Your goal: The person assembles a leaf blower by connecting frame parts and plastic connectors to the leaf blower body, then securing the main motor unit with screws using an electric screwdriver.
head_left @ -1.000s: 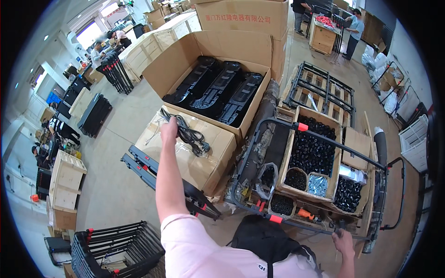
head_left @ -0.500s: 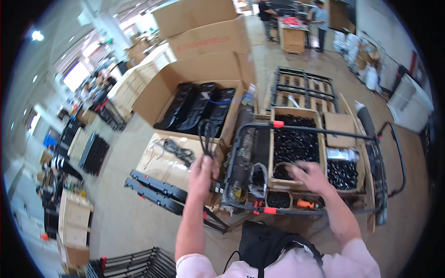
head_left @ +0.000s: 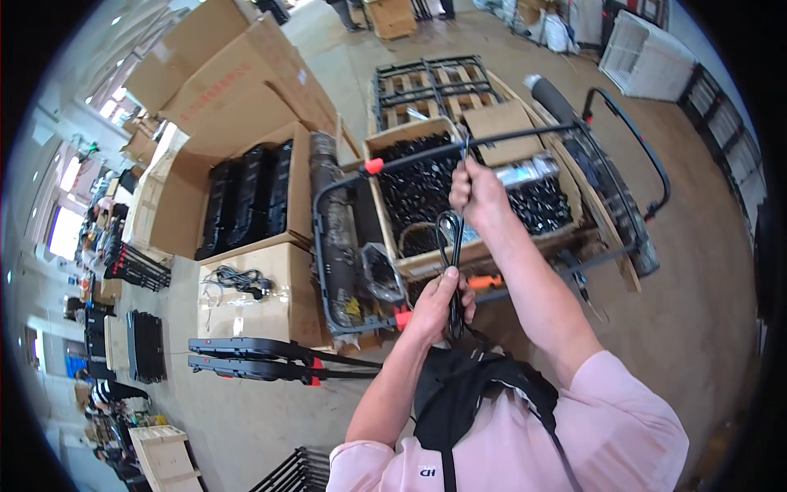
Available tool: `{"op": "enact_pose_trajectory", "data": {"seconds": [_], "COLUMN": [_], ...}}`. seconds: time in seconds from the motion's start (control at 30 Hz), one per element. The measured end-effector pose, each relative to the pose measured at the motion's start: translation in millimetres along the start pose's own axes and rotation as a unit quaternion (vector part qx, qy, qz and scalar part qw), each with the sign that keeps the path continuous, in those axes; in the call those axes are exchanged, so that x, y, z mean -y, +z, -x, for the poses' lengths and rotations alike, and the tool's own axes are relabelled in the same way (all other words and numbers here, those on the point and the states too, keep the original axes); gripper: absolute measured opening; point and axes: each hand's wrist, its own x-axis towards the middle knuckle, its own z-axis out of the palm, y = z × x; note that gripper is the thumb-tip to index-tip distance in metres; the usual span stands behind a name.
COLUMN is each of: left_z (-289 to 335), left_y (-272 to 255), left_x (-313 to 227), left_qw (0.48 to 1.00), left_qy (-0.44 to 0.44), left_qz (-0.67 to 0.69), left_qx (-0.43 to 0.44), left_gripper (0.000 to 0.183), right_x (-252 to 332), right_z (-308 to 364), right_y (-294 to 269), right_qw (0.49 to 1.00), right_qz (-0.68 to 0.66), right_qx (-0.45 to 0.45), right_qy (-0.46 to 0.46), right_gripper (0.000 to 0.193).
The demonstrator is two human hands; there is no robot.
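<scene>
My left hand (head_left: pixel 436 305) is closed around a bundle of looped black cable (head_left: pixel 457 318), held in front of my chest. Its upper loops rise above the thumb and its lower end hangs below the fingers. Above and slightly farther out, my right hand (head_left: pixel 479 193) is closed with the fingers curled in. A thin dark strand (head_left: pixel 466 149) sticks up from that fist, and a line runs from beneath it toward the cable loops; whether the two are one piece I cannot tell. Behind the hands lies a wooden box (head_left: pixel 410 176) full of small black parts.
A black tubular frame (head_left: pixel 321 246) with red pieces surrounds the boxes. More black cable (head_left: pixel 238 280) lies on a closed carton (head_left: pixel 270 316) at left. Behind it, an open carton (head_left: pixel 176 184) holds long black parts. Two black bars (head_left: pixel 238 359) jut out at left. An orange-handled tool (head_left: pixel 485 282) lies below the box.
My left hand has moved right with the cable, from beside the cartons to before my chest. My right hand has risen from the parts box, now with a thin strand in it. The view has turned.
</scene>
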Motion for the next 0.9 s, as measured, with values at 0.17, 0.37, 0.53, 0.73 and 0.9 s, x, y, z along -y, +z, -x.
{"op": "enact_pose_trajectory", "data": {"seconds": [0.17, 0.37, 0.53, 0.73, 0.9], "left_z": [1.8, 33.9, 75.0, 167.9, 182.5], "left_y": [31.5, 48.0, 16.5, 47.4, 54.1], "left_x": [22.9, 61.4, 93.4, 2.8, -31.7], "left_qw": [0.996, 0.972, 0.896, 0.711, 0.683], "left_qy": [-0.072, -0.045, -0.001, 0.317, 0.421], "left_qz": [-0.043, -0.231, -0.425, -0.511, -0.437], "left_qx": [0.037, 0.007, -0.132, -0.365, -0.406], "left_gripper": [0.040, 0.042, 0.040, 0.031, 0.051], "right_x": [85.9, 105.1, 66.6, 31.1, -1.5], "right_z": [-13.2, 18.4, 134.0, 224.7, 258.9], "right_y": [-24.2, -39.2, -13.3, -21.0, -25.8], "right_qw": [0.995, 0.993, 0.969, 0.923, 0.863], "right_qz": [-0.011, 0.056, 0.175, 0.191, 0.220], "right_qx": [-0.073, -0.030, 0.172, 0.297, 0.379], "right_qy": [-0.063, -0.104, -0.026, 0.153, 0.253], "right_gripper": [0.027, 0.027, 0.032, 0.035, 0.038]}}
